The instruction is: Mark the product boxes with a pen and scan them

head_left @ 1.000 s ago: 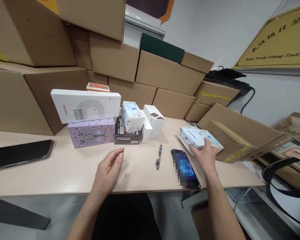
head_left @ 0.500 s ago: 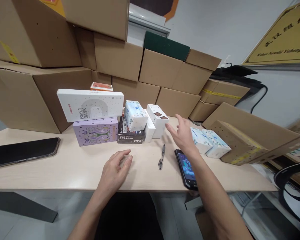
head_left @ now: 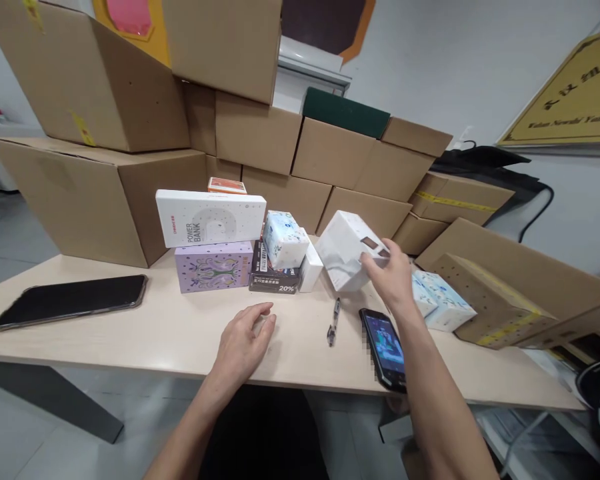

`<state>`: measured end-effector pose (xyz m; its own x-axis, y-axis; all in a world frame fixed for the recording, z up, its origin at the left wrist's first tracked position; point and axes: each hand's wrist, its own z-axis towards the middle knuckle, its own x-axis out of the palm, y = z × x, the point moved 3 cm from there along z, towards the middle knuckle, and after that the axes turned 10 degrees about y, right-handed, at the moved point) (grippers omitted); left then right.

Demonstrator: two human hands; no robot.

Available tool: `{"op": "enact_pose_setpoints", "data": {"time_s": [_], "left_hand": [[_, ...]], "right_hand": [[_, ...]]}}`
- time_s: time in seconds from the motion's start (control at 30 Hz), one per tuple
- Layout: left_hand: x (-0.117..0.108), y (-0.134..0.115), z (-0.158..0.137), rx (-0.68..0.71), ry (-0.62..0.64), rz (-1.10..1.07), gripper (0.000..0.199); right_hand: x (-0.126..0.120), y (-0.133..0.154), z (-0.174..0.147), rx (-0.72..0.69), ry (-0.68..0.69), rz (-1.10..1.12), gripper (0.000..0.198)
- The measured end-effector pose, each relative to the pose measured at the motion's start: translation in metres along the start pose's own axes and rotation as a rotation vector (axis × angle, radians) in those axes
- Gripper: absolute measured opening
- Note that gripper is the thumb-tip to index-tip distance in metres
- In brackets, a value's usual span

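Note:
My right hand [head_left: 393, 273] grips the right side of a white box [head_left: 341, 250] with dark cut-outs; the box is tilted. My left hand [head_left: 246, 340] hovers or rests near the table's front, fingers curved and apart, holding nothing. Between the hands lies a pen [head_left: 334, 323]. A lit phone [head_left: 384, 350] is under my right forearm. Left of the held box stand a slim white box [head_left: 311, 268], a floral tissue pack [head_left: 285, 241] on a dark box [head_left: 274, 283], and a white power bank box [head_left: 211, 220] on a purple box [head_left: 215, 268].
On the table's left lies a dark-screened phone [head_left: 70, 300]. Two floral tissue packs stand at the right, one [head_left: 447, 303] beside an opened-out carton [head_left: 500, 300]. Stacked cardboard boxes [head_left: 257, 133] line the back. An orange box [head_left: 227, 185] shows behind the power bank box.
My right hand has closed on the white box, which has tipped and come away from the slim box. The view has shifted a little; my left hand keeps its pose.

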<state>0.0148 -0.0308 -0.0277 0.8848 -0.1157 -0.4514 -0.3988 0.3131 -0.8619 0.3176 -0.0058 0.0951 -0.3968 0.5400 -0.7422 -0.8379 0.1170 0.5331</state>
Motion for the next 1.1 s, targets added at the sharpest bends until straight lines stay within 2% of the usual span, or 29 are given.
{"op": "enact_pose_setpoints", "data": {"time_s": [0.07,0.13,0.17,0.3,0.37,0.43,0.57,0.67,0.77,0.87,1.0,1.1], "left_hand": [[0.0,0.001,0.0,0.004,-0.03,-0.075,0.04],[-0.001,0.001,-0.001,0.01,-0.098,-0.155,0.042],[-0.003,0.001,-0.002,0.01,-0.145,-0.195,0.043],[-0.013,0.003,-0.006,0.022,-0.387,-0.336,0.044],[-0.019,0.003,-0.009,0.047,-0.502,-0.37,0.043],[-0.023,0.002,-0.013,0.067,-0.565,-0.381,0.044],[-0.023,0.0,-0.014,0.052,-0.486,-0.398,0.048],[-0.021,0.001,-0.013,0.063,-0.443,-0.411,0.048],[-0.021,0.0,-0.014,0.103,-0.44,-0.403,0.047],[-0.02,0.0,-0.015,0.126,-0.445,-0.39,0.046],[-0.018,0.002,-0.015,0.183,-0.475,-0.479,0.042],[-0.016,0.004,-0.014,0.247,-0.501,-0.576,0.039]], "right_hand": [[-0.026,-0.001,-0.031,-0.097,-0.155,0.078,0.069],[-0.042,-0.001,-0.062,-0.137,-0.18,0.201,0.07],[-0.044,0.0,-0.075,-0.17,-0.143,0.294,0.069],[-0.025,0.011,-0.102,-0.283,0.188,0.625,0.068],[-0.007,0.02,-0.104,-0.337,0.374,0.66,0.069],[0.009,0.03,-0.102,-0.403,0.514,0.624,0.067],[0.025,0.039,-0.097,-0.447,0.627,0.624,0.06],[0.026,0.036,-0.098,-0.381,0.605,0.629,0.063],[0.022,0.032,-0.102,-0.325,0.555,0.541,0.059],[0.022,0.031,-0.103,-0.345,0.547,0.503,0.053],[0.029,0.026,-0.1,-0.411,0.542,0.634,0.053],[0.034,0.018,-0.104,-0.42,0.527,0.727,0.064]]}}
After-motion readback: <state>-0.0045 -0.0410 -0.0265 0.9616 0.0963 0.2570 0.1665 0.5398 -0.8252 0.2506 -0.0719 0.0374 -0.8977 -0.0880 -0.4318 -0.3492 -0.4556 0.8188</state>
